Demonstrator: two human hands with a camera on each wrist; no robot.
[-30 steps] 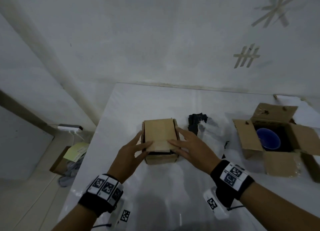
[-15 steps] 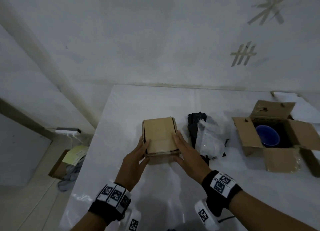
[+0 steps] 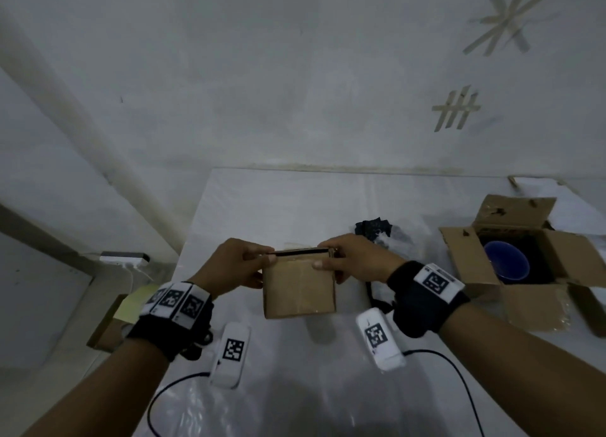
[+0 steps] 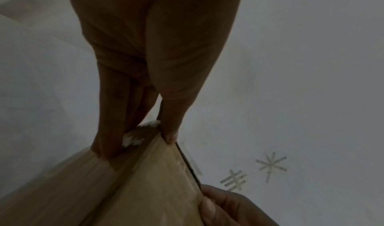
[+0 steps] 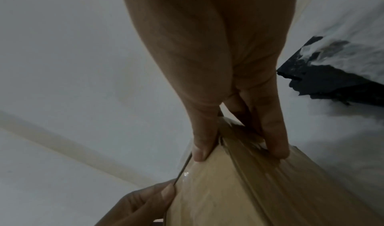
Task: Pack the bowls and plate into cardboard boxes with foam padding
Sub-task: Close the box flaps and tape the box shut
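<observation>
A small closed cardboard box is held up over the white table, tilted so its near face points at me. My left hand grips its upper left corner, thumb in front and fingers behind. My right hand grips the upper right corner the same way. In the left wrist view the small box is pinched by the left hand; in the right wrist view the right hand pinches the small box. An open cardboard box at the right holds a blue bowl on dark padding.
Black foam pieces in a clear plastic bag lie behind my right hand. Another box and papers sit on the floor to the left of the table. A wall stands close behind the table.
Both hands went from lying flat on the small box's top to gripping its upper corners. The box has come up off the table and tipped toward me.
</observation>
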